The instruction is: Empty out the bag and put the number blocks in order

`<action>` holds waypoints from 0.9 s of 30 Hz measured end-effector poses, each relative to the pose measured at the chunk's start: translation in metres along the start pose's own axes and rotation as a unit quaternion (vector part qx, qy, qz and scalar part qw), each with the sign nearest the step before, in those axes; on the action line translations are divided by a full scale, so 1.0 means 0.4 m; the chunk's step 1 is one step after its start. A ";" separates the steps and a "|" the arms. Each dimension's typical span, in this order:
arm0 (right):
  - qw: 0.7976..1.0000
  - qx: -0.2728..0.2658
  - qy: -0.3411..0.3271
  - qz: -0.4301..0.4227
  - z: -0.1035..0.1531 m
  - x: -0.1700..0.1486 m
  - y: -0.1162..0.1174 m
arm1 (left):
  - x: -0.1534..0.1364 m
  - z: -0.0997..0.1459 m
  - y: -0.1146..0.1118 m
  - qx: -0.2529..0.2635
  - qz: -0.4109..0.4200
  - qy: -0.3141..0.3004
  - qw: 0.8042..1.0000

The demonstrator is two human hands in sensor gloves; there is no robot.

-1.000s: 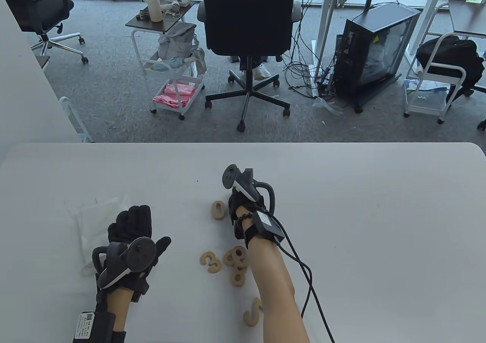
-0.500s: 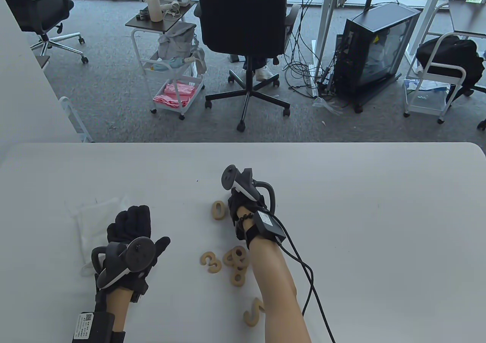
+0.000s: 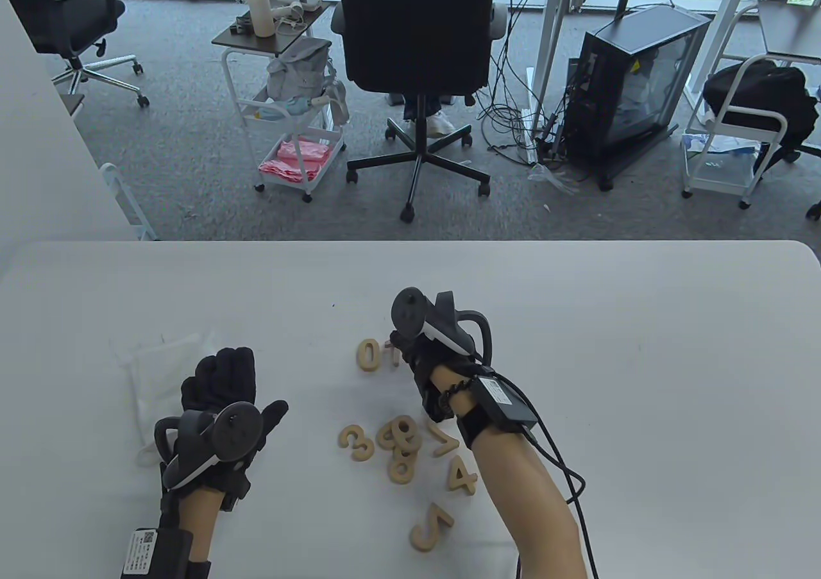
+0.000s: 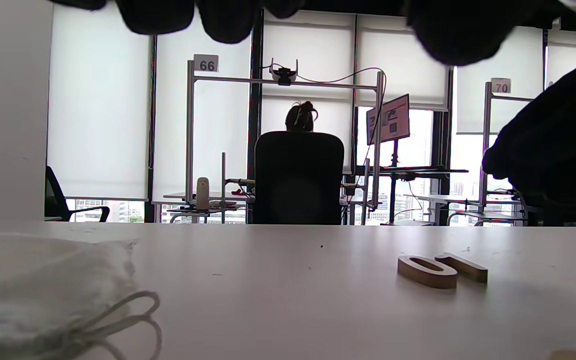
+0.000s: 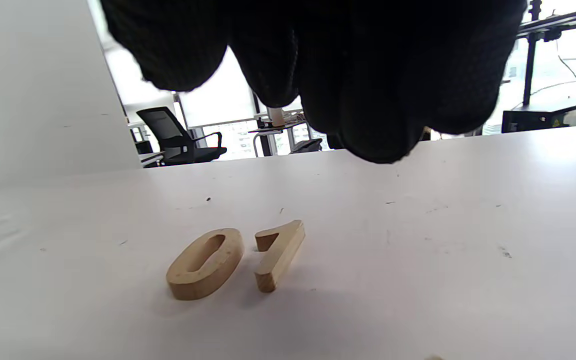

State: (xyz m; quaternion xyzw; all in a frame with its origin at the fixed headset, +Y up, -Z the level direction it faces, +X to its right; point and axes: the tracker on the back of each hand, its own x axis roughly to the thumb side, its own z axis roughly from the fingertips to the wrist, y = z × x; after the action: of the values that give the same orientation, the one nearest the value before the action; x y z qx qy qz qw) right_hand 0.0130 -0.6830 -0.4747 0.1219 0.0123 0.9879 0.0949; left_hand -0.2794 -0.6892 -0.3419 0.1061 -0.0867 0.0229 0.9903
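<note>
White worktop [image 3: 641, 361] in an office, black swivel chair [image 3: 417, 34] just beyond its far edge. Right hand [image 3: 426, 374] raised over the 1 block [image 5: 278, 252]; fingers [image 5: 368, 100] hanging curled and apart from it in the right wrist view, gripping nothing. In the table view, 1 block mostly hidden behind that hand's tracker, only a sliver showing just right of the 0 block [image 3: 368, 354]. Left hand [image 3: 221, 406] lying flat, palm down, fingers [image 3: 228, 364] stretched out over the edge of the white bag [image 3: 151, 374], holding nothing; bag partly covered, its drawstring loop [image 4: 133, 320] lying near in the left wrist view. Nearer the body, loose blocks: 3 [image 3: 356, 442], 7 [image 3: 444, 441], 4 [image 3: 463, 474], 5 [image 3: 431, 528], plus a small overlapping heap [image 3: 401, 447] with digits hard to read, perhaps a 9 on top. Right forearm beside the 4.
</note>
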 end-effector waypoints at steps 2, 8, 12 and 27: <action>1.000 -0.009 -0.023 0.016 0.061 0.002 -0.018 | 0.003 0.002 0.001 0.002 -0.002 -0.003 1.000; 0.997 -0.036 -0.067 -0.003 0.235 -0.017 -0.058 | 0.010 0.004 0.002 0.004 -0.005 -0.010 1.000; 0.994 -0.020 -0.106 0.000 0.343 -0.013 -0.046 | 0.012 0.006 0.004 0.008 -0.003 -0.012 1.000; 0.925 0.129 -0.295 0.203 0.505 0.076 0.169 | 0.022 0.010 0.003 0.010 -0.013 -0.016 1.000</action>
State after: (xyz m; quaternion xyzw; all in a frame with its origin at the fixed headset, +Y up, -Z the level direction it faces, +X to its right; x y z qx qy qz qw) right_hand 0.0206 -0.7434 -0.2683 0.4190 0.0862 0.8952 -0.1247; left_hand -0.2716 -0.6886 -0.3362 0.1178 -0.1014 0.0092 0.9878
